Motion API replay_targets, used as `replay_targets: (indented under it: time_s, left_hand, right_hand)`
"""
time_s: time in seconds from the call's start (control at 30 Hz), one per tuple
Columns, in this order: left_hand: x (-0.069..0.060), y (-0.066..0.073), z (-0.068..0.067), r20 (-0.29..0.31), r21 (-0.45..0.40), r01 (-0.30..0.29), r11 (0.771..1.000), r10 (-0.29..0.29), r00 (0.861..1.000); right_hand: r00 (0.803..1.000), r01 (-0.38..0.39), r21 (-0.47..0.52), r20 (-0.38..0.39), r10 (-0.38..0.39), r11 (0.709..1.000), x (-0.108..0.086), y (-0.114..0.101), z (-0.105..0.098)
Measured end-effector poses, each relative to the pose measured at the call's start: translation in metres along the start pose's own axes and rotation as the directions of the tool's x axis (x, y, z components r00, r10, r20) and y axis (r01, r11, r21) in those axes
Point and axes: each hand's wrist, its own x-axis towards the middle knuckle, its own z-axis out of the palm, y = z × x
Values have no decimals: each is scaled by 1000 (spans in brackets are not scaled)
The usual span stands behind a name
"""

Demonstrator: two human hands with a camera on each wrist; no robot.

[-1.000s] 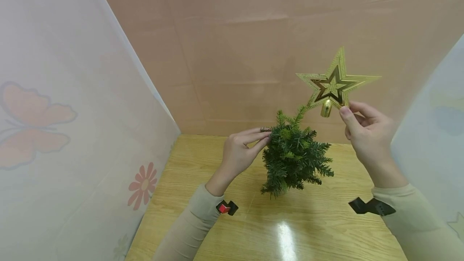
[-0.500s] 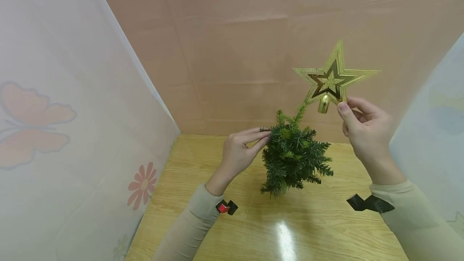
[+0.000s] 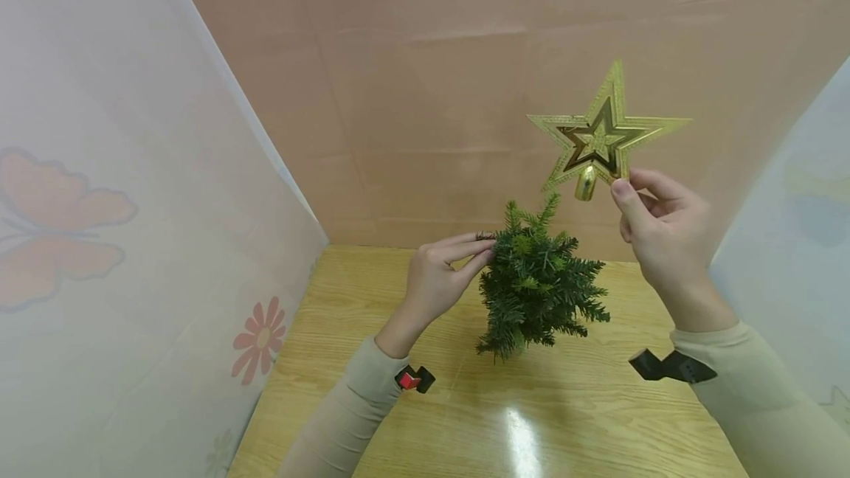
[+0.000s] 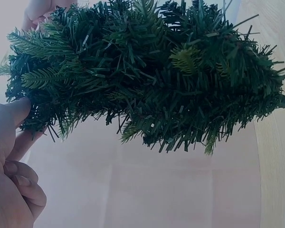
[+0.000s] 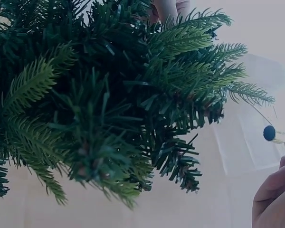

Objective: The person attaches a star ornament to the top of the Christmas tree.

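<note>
A small green artificial Christmas tree [image 3: 541, 286] stands on the wooden table. With thumb and fingers, my left hand [image 3: 438, 275] pinches branches on the left side of its upper part; needles hide some fingertips. My right hand [image 3: 671, 242] pinches a gold star tree topper [image 3: 600, 139] by its lower right point. The star is upright above and slightly right of the treetop, apart from it, its short hollow socket pointing down. In the right wrist view the socket's dark round opening [image 5: 269, 133] faces the camera, beside the right hand's fingers [image 5: 275, 190].
The wooden table [image 3: 372, 293] ends at a pinkish-brown backdrop [image 3: 425, 109] behind the tree. Pale printed sheets stand on both sides, the left one [image 3: 166, 205] carrying a butterfly and flowers. Both sleeves bear black wrist cameras.
My right hand has raised the gold star and shifted it slightly left, so its lower left point has risen clear of the top sprig. The left hand and the tree stay almost still.
</note>
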Motion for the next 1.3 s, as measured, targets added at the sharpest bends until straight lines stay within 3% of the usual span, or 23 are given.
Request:
replay_targets:
  time_s: [0.33,0.6,0.8,1.3]
  left_hand:
    - [-3,8,8,-10,51,19,999,-18,1000]
    - [-5,5,16,-2,29,22,999,-22,1000]
    - [-7,2,23,3,10,26,1000,-26,1000]
    - [-2,-1,37,39,-21,28,999,-28,999]
  right_hand:
    - [999,-19,88,39,16,996,6,7,-3]
    - [999,-24,50,30,23,998,6,6,-2]
    - [999,-13,74,35,11,997,6,8,-2]
    - [999,3,66,48,-6,998,6,9,-2]
